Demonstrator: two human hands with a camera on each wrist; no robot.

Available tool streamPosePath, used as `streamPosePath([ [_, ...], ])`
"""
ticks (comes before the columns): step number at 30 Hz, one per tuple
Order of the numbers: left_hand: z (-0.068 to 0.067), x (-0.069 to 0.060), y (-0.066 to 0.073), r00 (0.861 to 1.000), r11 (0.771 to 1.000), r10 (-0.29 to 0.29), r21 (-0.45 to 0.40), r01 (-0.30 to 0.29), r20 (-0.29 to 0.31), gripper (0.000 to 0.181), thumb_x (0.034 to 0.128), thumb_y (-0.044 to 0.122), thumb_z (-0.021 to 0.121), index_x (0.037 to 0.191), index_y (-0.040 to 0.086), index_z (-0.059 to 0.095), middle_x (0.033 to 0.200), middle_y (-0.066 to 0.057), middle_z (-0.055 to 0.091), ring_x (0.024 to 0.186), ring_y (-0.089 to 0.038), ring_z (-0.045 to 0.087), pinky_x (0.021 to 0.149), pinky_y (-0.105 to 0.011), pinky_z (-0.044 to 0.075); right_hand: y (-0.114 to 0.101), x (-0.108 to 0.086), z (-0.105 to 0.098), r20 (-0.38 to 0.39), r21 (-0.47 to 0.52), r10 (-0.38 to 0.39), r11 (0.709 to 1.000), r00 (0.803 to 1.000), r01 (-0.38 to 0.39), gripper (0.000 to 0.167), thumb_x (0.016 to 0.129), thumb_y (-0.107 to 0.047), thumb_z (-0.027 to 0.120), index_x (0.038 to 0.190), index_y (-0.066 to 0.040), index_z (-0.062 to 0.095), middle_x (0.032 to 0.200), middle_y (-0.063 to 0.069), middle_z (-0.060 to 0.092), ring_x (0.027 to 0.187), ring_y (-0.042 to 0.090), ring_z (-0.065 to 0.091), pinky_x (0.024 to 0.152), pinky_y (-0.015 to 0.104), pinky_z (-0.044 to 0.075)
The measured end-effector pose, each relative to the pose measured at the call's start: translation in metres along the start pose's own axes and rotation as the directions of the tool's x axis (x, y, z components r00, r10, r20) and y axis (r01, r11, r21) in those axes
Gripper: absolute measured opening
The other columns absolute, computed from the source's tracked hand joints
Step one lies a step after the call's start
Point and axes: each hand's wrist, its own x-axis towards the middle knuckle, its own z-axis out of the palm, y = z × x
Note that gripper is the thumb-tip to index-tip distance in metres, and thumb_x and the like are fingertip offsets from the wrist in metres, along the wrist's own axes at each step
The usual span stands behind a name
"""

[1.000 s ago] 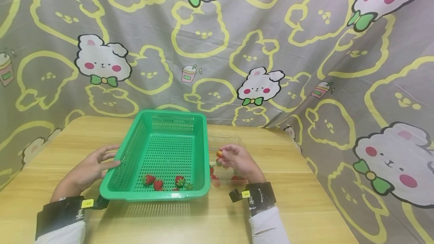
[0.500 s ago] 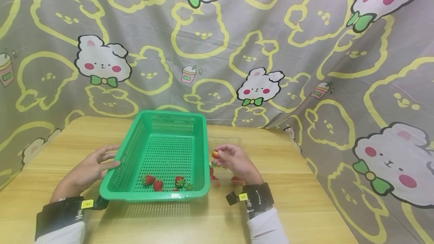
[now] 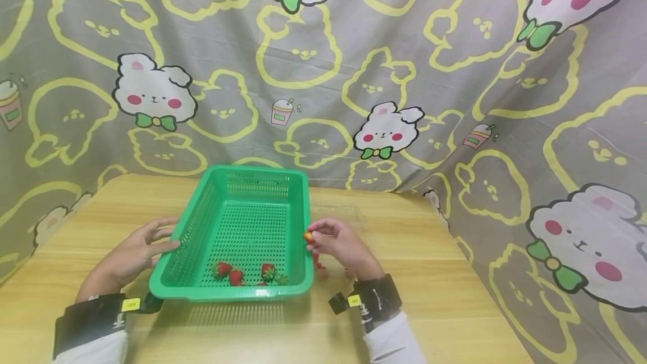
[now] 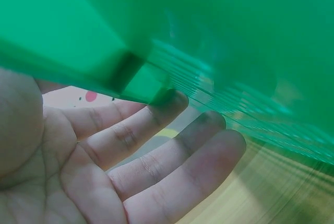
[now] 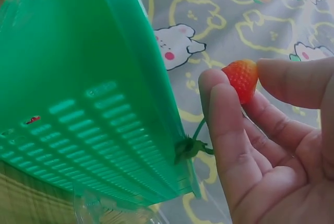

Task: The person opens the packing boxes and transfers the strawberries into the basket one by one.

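Observation:
A strawberry [image 5: 242,80] is pinched between the thumb and fingers of my right hand [image 3: 343,243], right at the green basket's right rim. Beside those fingers a green leafy stem [image 5: 189,148] shows; what it joins to is hidden. The green basket [image 3: 305,195] has slotted walls and a perforated floor. Several strawberries [image 3: 235,276] lie in its near end. My left hand [image 3: 130,251] rests at the basket's left side, thumb on the rim. In the left wrist view its fingers [image 4: 182,177] lie nearly straight under the rim, tips touching or close to the wall.
A clear plastic box [image 3: 343,208] stands on the table just right of the basket, with red strawberries [image 3: 319,267] partly hidden by my right hand. The wooden table [image 3: 419,296] ends at a patterned curtain [image 3: 323,94] behind and to the right.
My right hand has moved left with the strawberry, from over the clear box to the basket's right rim. The left hand and the basket have not visibly moved.

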Motion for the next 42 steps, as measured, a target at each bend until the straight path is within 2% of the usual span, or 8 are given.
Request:
streamPosePath([
  [6,-0.001,0.0,0.0,1.0,1.0,-0.003,0.002,0.003,0.005,0.067,0.1011,0.018,0.053,0.15,-0.004,0.014,0.148,-0.037,0.017,0.129,-0.057,0.025,0.086,-0.072,0.038,-0.006,-0.002,0.009,-0.034,-0.095,-0.021,0.995,0.999,0.018,0.018,0.092,-0.001,0.063,0.108,0.006,0.061,0.101,0.016,0.068,0.084,0.021,0.068,0.08,0.041,0.055],
  [13,0.0,0.0,-0.001,1.0,1.0,0.014,-0.007,-0.014,-0.004,0.064,0.101,0.017,0.053,0.149,-0.005,0.017,0.147,-0.036,0.021,0.126,-0.052,0.033,0.086,-0.058,0.047,-0.011,-0.003,0.019,-0.036,-0.196,-0.017,0.981,0.999,0.01,0.017,0.09,-0.003,0.066,0.107,0.0,0.064,0.1,0.015,0.069,0.083,0.024,0.068,0.072,0.05,0.055],
  [16,0.0,0.0,-0.001,1.0,1.0,0.01,-0.006,-0.01,-0.004,0.065,0.101,0.017,0.053,0.149,-0.005,0.016,0.147,-0.036,0.021,0.127,-0.053,0.031,0.087,-0.06,0.046,-0.012,-0.004,0.022,-0.019,-0.253,-0.034,0.967,0.999,0.028,0.016,0.09,-0.005,0.068,0.106,-0.003,0.066,0.099,0.01,0.069,0.084,0.024,0.068,0.063,0.039,0.055],
  [22,-0.001,0.0,0.0,1.0,1.0,-0.003,-0.007,0.003,0.006,0.066,0.101,0.018,0.053,0.15,-0.004,0.014,0.148,-0.036,0.017,0.13,-0.057,0.024,0.087,-0.074,0.035,-0.013,-0.005,0.026,0.021,-0.3,-0.033,0.953,0.999,0.038,0.017,0.092,-0.009,0.067,0.108,-0.006,0.066,0.097,0.007,0.069,0.07,0.018,0.061,0.042,0.021,0.038],
  [26,-0.001,0.0,0.0,1.0,1.0,-0.008,-0.009,0.008,0.006,0.067,0.1008,0.018,0.053,0.15,-0.004,0.014,0.148,-0.036,0.016,0.13,-0.057,0.022,0.088,-0.077,0.031,-0.011,-0.005,0.023,0.001,-0.29,-0.051,0.956,0.999,0.049,0.019,0.093,-0.008,0.065,0.11,-0.001,0.064,0.097,0.015,0.067,0.075,0.019,0.064,0.049,0.028,0.048],
  [31,-0.001,0.0,-0.001,1.0,1.0,-0.006,-0.01,0.006,0.002,0.066,0.1009,0.017,0.053,0.15,-0.004,0.014,0.148,-0.036,0.018,0.129,-0.056,0.025,0.088,-0.071,0.038,-0.004,-0.002,0.013,-0.078,-0.289,-0.063,0.957,0.995,0.038,0.02,0.093,-0.009,0.064,0.111,0.0,0.063,0.101,0.015,0.065,0.083,0.022,0.066,0.072,0.043,0.054],
  [36,0.0,0.0,-0.001,1.0,1.0,-0.003,-0.024,0.003,0.005,0.066,0.1005,0.017,0.054,0.149,-0.004,0.015,0.148,-0.035,0.019,0.13,-0.055,0.026,0.09,-0.07,0.038,0.005,0.003,0.0,-0.159,-0.399,-0.106,0.916,0.982,0.034,0.019,0.094,-0.012,0.063,0.11,-0.002,0.065,0.099,0.006,0.066,0.085,0.019,0.065,0.077,0.035,0.054],
  [42,-0.001,0.001,-0.001,1.0,0.999,0.001,-0.047,-0.001,0.005,0.065,0.0997,0.015,0.055,0.148,-0.005,0.016,0.149,-0.034,0.018,0.132,-0.055,0.021,0.092,-0.076,0.028,0.011,0.003,-0.016,-0.241,-0.501,-0.109,0.865,0.964,-0.028,0.02,0.093,-0.013,0.064,0.111,-0.005,0.065,0.103,0.005,0.068,0.091,0.024,0.065,0.078,0.038,0.054],
])
